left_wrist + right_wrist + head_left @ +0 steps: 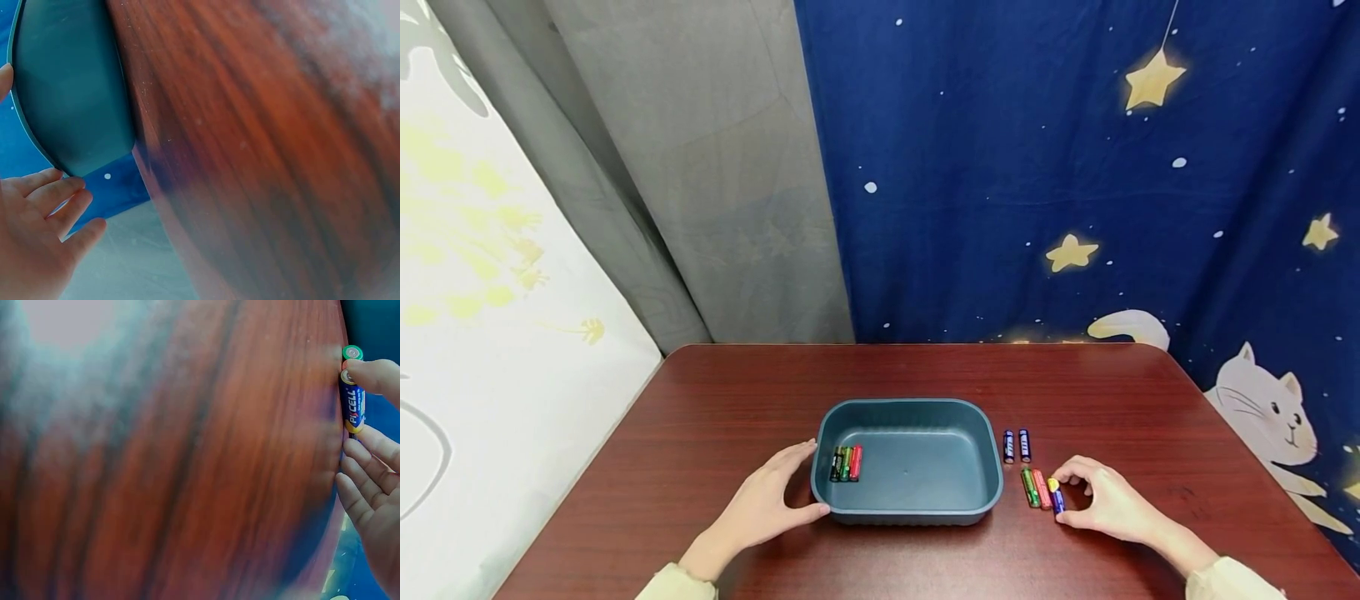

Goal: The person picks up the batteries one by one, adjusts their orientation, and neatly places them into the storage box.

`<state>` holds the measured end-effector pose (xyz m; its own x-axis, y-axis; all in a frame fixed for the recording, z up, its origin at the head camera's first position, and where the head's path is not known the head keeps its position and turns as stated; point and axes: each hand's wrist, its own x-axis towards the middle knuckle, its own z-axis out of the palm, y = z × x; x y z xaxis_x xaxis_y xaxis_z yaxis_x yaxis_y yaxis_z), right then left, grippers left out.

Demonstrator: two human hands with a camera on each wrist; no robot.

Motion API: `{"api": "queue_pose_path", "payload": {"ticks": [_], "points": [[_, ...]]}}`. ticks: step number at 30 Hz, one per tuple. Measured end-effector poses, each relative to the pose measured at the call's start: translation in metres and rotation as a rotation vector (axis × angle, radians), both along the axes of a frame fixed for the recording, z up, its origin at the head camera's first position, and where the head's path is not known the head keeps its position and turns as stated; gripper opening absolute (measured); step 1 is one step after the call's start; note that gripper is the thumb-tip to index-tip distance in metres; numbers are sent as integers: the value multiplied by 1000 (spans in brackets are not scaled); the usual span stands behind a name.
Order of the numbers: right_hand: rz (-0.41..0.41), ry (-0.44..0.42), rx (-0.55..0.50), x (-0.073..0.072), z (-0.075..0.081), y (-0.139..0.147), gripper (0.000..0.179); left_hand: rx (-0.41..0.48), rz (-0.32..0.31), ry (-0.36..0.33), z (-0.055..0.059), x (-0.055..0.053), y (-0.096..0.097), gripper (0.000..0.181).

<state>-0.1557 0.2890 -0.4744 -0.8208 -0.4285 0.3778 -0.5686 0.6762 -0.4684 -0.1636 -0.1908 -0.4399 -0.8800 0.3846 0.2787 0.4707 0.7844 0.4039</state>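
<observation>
A blue-green plastic basin (906,518) stands on the table. My left hand (769,500) rests at its left end, fingers and thumb spread and touching the rim; the left wrist view shows the fingertips against the basin's edge (75,112). Inside at the left lie a black-green, a green and a red battery (856,463) side by side. On the right, my right hand (1105,504) pinches a blue battery with a yellow end (1057,498) lengthwise between thumb and index finger. Just left of it lie a red battery (1041,489) and a green battery (1030,487).
Two dark blue batteries, one left (1008,447) and one right (1025,446), lie beside the basin's right wall. The reddish-brown wooden table (737,392) ends at a grey curtain (700,167) and a blue starry curtain (985,167).
</observation>
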Motion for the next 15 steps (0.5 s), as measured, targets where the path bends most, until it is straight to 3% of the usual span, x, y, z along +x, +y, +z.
{"api": "queue_pose_path", "payload": {"ticks": [15], "points": [[-49, -31, -51, -5, 16, -3, 37, 8, -3, -12, 2, 1, 0, 82]]}}
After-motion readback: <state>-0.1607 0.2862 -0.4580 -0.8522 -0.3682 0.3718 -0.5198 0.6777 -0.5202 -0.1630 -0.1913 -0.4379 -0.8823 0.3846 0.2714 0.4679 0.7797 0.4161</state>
